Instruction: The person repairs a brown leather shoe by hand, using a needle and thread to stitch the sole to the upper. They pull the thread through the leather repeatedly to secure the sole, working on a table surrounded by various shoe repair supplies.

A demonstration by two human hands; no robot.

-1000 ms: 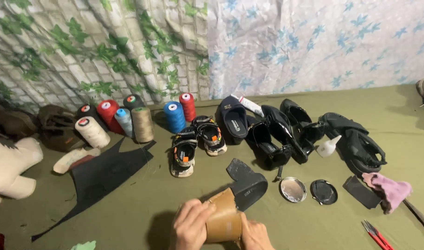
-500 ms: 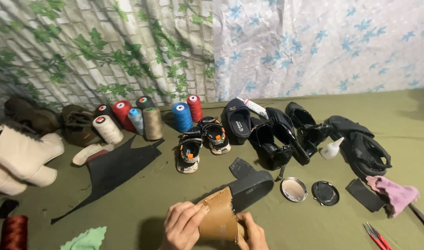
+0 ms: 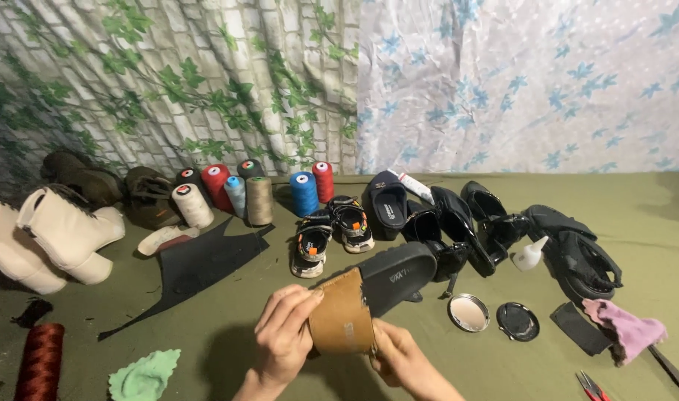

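Two hands hold a black slide sandal with a tan insole above the near edge of a green mat.

The left hand [image 3: 284, 338] is closed on the sandal [image 3: 369, 293] from the left, fingers curled over the tan insole [image 3: 342, 319]; the right hand [image 3: 405, 360] grips it from beneath, thumb on the insole's edge. The insole looks partly lifted from the sole, so the work seems midway. Thread cones [image 3: 259, 199] stand along the far edge, a black sheet [image 3: 198, 267] lies left of centre, and scissors [image 3: 592, 386] rest at the near right corner.
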